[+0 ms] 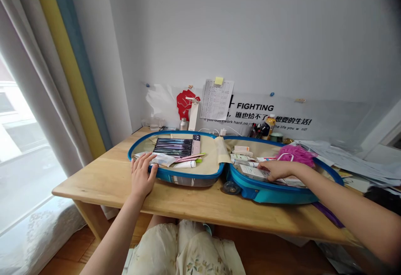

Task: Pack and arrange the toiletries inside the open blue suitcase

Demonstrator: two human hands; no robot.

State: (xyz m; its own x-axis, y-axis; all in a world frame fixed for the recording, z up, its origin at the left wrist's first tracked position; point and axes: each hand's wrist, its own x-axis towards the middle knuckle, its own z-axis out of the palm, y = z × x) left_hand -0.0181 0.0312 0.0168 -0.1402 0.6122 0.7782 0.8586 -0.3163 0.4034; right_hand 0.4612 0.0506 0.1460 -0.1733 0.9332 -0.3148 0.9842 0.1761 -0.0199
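A blue hard-shell suitcase lies open on the table, its two halves side by side. My left hand rests over the near left rim of the left half, fingers stretched out beside a white plastic packet. Behind the packet are a dark pack of pens, slim pink sticks and a white tube. My right hand reaches into the right half, its bent fingers around the right end of a white box. A pink mesh puff lies behind my right wrist. Its fingertips are partly hidden.
The suitcase stands on a wooden table against the wall. Behind it are a metal bottle, a yellow-brown bottle and several pens. Papers pile up at the right. A suitcase wheel sticks out between the halves.
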